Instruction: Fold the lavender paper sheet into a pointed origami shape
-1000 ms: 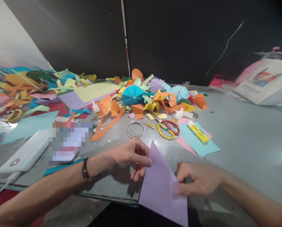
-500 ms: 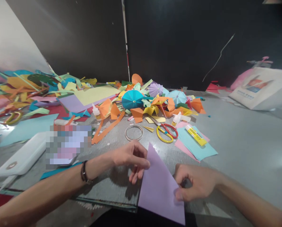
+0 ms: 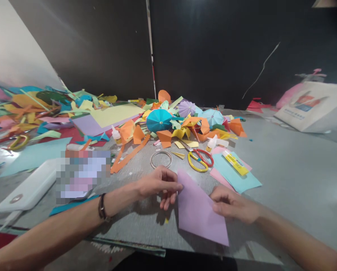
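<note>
A sheet of purple paper [image 3: 199,210] is held between my two hands just above the table's front edge, its narrow corner pointing away from me. My left hand [image 3: 162,186] pinches its left edge near the top between thumb and fingers. On the other side, my right hand [image 3: 232,205] grips the right edge, thumb on the near face. Beyond the paper lie a pair of scissors [image 3: 198,160] with one red and one yellow handle, a silvery ring [image 3: 160,159] and a small yellow folded paper cone [image 3: 178,155].
A yellow glue tube [image 3: 235,163] rests on light blue paper [image 3: 249,182] at right. Paper scraps and pleated discs, one a blue disc [image 3: 159,120], pile along the back. At left are a white power bank [image 3: 28,184] and a blurred-out phone [image 3: 83,177]. A white bag [image 3: 312,107] stands far right.
The purple paper has risen and shifted slightly right, away from the table's front edge. My right hand has moved up along its edge. A small yellow scrap now shows below my left hand.
</note>
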`<state>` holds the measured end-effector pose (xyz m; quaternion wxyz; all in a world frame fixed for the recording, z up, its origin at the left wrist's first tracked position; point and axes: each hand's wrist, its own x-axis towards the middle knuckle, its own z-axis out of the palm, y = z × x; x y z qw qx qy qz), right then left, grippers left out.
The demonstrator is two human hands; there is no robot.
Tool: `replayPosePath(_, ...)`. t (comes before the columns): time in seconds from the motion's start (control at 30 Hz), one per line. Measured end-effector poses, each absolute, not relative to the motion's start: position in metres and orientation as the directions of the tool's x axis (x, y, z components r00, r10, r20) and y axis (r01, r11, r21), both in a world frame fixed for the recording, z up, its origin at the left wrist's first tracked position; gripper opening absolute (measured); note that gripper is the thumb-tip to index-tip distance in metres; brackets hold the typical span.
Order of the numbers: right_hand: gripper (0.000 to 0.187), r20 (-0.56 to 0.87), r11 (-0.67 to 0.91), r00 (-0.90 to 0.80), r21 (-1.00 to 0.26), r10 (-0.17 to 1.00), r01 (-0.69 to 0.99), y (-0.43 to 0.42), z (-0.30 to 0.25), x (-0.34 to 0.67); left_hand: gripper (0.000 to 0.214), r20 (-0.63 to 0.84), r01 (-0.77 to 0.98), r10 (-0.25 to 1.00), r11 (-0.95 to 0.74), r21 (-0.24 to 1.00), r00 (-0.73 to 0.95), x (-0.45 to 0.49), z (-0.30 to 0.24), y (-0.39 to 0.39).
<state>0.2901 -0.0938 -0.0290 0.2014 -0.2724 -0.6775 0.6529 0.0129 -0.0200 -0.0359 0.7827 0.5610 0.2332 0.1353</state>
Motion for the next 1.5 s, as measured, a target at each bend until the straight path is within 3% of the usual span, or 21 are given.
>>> replayPosePath(0.27, 0.057, 0.043, 0.009, -0.598, -0.998, 0.801, -0.061, -0.088, -0.029, 0.285, 0.038, -0.177, -0.001, 0.546, 0.309, 0.951, 0.819, 0.014, -0.035, -0.023)
replayPosePath(0.5, 0.033, 0.024, 0.055, -0.541, -0.998, 0.84, 0.04, -0.089, -0.027, 0.279, 0.041, -0.173, 0.013, 0.549, 0.282, 0.959, 0.817, 0.013, -0.033, -0.026)
replayPosePath(0.63, 0.033, 0.017, 0.062, -0.539, -0.996, 0.842, 0.066, -0.089, -0.026, 0.28, 0.043, -0.174, 0.018, 0.556, 0.274, 0.961, 0.813, 0.013, -0.032, -0.026)
replayPosePath(0.83, 0.034, -0.123, -0.019, -0.544, -0.981, 0.83, 0.193, -0.091, -0.031, 0.275, 0.044, -0.216, 0.101, 0.495, 0.248, 0.963, 0.842, 0.013, -0.033, -0.03)
replayPosePath(0.97, 0.031, 0.003, 0.096, -0.402, -0.973, 0.916, 0.212, -0.093, -0.03, 0.27, 0.046, -0.223, 0.142, 0.532, 0.19, 0.972, 0.817, 0.016, -0.034, -0.033)
replayPosePath(1.13, 0.02, 0.237, 0.252, -0.092, -0.936, 0.967, 0.246, -0.094, -0.026, 0.27, 0.04, -0.086, 0.14, 0.799, 0.002, 0.99, 0.595, 0.02, -0.035, -0.036)
replayPosePath(1.2, 0.013, 0.363, 0.346, -0.006, -0.883, 0.932, 0.318, -0.096, -0.027, 0.269, 0.039, -0.037, 0.104, 0.812, -0.029, 0.994, 0.582, 0.02, -0.035, -0.04)
replayPosePath(1.3, 0.007, 0.591, 0.533, -0.006, -0.722, 0.807, 0.441, -0.101, -0.03, 0.267, 0.038, -0.032, 0.016, 0.721, 0.029, 0.999, 0.692, 0.021, -0.033, -0.049)
replayPosePath(1.4, 0.014, 0.718, 0.689, -0.201, -0.491, 0.666, 0.533, -0.109, -0.034, 0.262, 0.043, 0.056, -0.073, 0.627, 0.002, 0.997, 0.777, 0.021, -0.028, -0.057)
replayPosePath(1.5, 0.025, 0.715, 0.768, -0.414, -0.266, 0.563, 0.583, -0.113, -0.036, 0.258, 0.048, 0.119, -0.113, 0.588, -0.048, 0.992, 0.8, 0.021, -0.024, -0.062)
